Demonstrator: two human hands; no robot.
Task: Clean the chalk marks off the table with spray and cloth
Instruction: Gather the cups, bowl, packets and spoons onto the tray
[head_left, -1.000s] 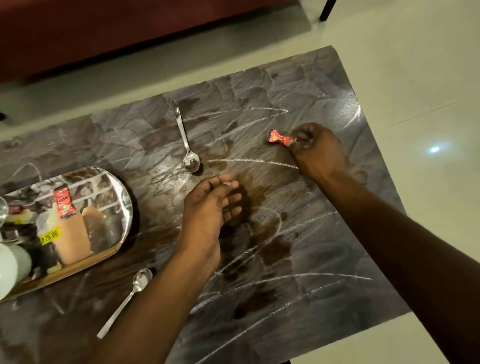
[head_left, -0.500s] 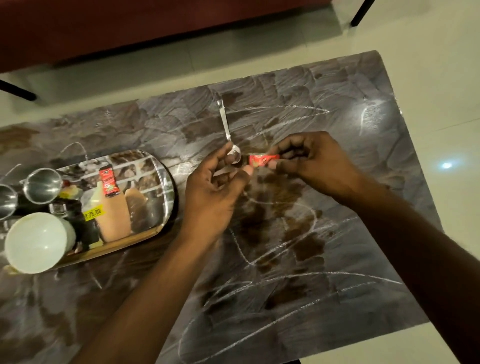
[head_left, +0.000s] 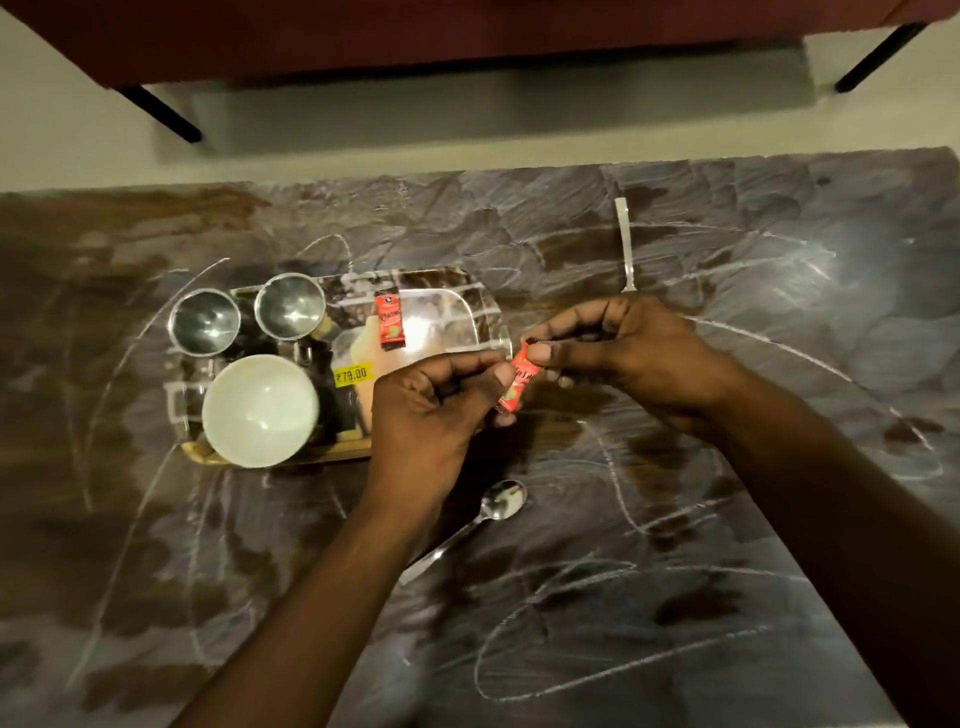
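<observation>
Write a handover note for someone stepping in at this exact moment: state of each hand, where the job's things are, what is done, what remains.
Left hand and right hand: both pinch one red sachet, held above the table beside the tray.
Tray holds two steel cups, a white bowl and a second red sachet.
One spoon lies near the left forearm; another lies beyond the right hand.
Done: nothing wiped; chalk marks cover the table.
Left: no spray or cloth in view; find them, clear loose items, spray, wipe.
</observation>
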